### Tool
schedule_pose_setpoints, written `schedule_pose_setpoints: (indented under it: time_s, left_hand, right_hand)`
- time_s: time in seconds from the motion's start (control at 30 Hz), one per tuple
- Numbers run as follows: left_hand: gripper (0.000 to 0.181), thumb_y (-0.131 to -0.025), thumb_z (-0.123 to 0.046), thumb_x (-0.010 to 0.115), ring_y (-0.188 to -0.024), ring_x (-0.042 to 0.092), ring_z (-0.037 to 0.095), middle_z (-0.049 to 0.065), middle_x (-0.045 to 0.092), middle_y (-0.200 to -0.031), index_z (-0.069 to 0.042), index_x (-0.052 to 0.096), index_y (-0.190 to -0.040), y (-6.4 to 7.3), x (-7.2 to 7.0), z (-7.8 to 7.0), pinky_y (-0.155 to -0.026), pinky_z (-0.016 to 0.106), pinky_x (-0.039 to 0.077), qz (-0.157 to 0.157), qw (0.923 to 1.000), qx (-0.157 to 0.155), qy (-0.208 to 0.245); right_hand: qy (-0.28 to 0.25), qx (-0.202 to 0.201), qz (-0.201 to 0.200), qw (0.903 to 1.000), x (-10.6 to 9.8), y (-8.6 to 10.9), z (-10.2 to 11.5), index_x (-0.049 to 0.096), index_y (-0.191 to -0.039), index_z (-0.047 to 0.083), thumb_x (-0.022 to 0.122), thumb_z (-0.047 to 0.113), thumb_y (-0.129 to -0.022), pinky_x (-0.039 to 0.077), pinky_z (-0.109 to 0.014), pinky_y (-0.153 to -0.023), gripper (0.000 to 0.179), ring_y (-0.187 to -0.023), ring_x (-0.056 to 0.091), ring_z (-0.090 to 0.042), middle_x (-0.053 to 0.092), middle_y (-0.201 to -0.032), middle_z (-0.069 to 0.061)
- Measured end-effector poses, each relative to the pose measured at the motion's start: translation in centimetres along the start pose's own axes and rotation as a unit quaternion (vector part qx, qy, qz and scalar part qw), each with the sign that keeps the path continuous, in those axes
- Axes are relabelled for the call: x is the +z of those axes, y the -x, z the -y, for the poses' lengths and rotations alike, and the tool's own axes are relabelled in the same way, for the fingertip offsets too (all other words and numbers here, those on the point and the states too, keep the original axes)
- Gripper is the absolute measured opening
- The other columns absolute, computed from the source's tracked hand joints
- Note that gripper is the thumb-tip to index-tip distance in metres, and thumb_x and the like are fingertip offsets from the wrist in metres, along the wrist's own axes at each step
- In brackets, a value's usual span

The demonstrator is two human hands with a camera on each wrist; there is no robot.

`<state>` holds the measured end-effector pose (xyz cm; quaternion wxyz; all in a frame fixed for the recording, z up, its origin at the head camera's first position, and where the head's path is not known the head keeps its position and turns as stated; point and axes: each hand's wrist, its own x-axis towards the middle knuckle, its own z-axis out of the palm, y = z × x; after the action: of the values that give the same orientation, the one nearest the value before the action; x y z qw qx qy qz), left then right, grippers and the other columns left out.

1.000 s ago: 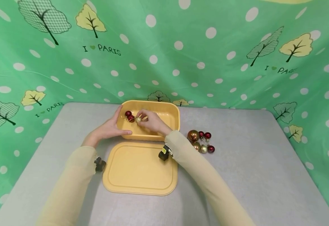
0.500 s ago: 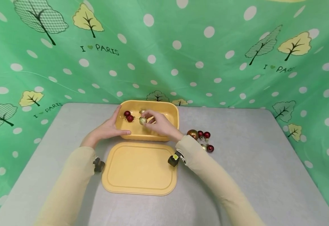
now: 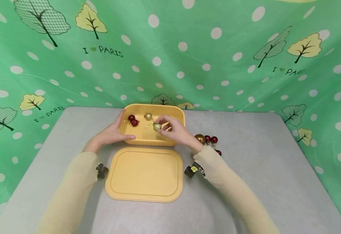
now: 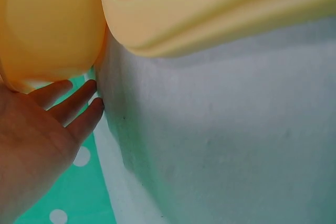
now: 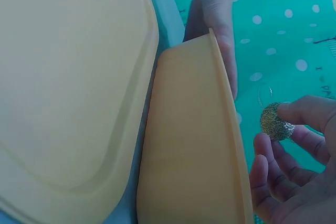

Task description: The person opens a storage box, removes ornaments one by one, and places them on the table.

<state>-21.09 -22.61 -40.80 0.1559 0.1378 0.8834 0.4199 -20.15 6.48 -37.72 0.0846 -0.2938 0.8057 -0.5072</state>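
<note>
— Closest in, what are you having before you?
— Your beige sleeves [image 3: 71, 191] are stretching forward on either side of a yellow lid [image 3: 144, 174], which is lying flat on the grey table [image 3: 264, 165].
— And just past your right wrist?
— A large copper ball [image 3: 200, 138] and small dark red balls [image 3: 214, 139] are resting there in a group, your forearm partly covering them.
— How are you using your left hand [image 3: 110, 132]?
— You are spreading its straight fingers against the left end of the yellow box [image 3: 147, 142], your thumb resting at the front rim.
— And your right hand [image 3: 177, 130]?
— You are pinching a glittery gold ball [image 3: 157, 127] between thumb and fingertips, holding it over the box, its thin loop sticking out.
— Deeper inside?
— Two red balls [image 3: 134, 123] are lying side by side toward the left end; a second gold ball [image 3: 148, 116] is lying farther back, apart from them.
— Beyond, a white-dotted green curtain [image 3: 170, 78] is hanging behind the table.
</note>
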Motion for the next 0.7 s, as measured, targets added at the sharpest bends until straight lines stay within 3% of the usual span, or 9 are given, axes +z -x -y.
schedule_pose_setpoints:
  time_s: [0.27,0.57,0.7]
  left_hand:
    - [0.123,-0.080,-0.034,0.079,-0.140,0.009,0.049,0.028,-0.003,-0.156,-0.018,-0.020,-0.152,0.1,0.0,-0.2,-0.110,0.060,0.014,0.003,1.0000,-0.006,0.000]
    - [0.124,-0.080,-0.037,0.079,-0.141,0.008,0.047,0.026,-0.004,-0.157,-0.019,-0.020,-0.152,-0.1,0.1,0.2,-0.111,0.059,0.014,0.003,0.9999,-0.010,-0.006]
    - [0.124,-0.080,-0.039,0.078,-0.141,0.007,0.046,0.024,-0.005,-0.158,-0.019,-0.020,-0.152,-0.2,0.2,0.4,-0.111,0.059,0.014,0.001,0.9999,-0.011,-0.008]
  right_hand:
    - [-0.021,0.002,-0.014,0.9997,-1.0,2.2,-0.4,0.059,-0.116,0.002,0.063,0.002,-0.090,0.052,-0.040,-0.077,0.026,-0.088,0.060,-0.024,0.060,-0.113,-0.013]
    - [-0.043,0.043,-0.039,0.9973,-2.8,5.3,-0.9,0.059,-0.120,0.002,0.065,0.002,-0.090,0.050,-0.045,-0.084,0.031,-0.093,0.060,-0.027,0.060,-0.114,-0.014]
    - [-0.052,0.053,-0.046,0.9961,-3.4,6.5,-1.4,0.058,-0.120,0.001,0.065,0.001,-0.090,0.051,-0.041,-0.084,0.031,-0.095,0.060,-0.029,0.059,-0.114,-0.015]
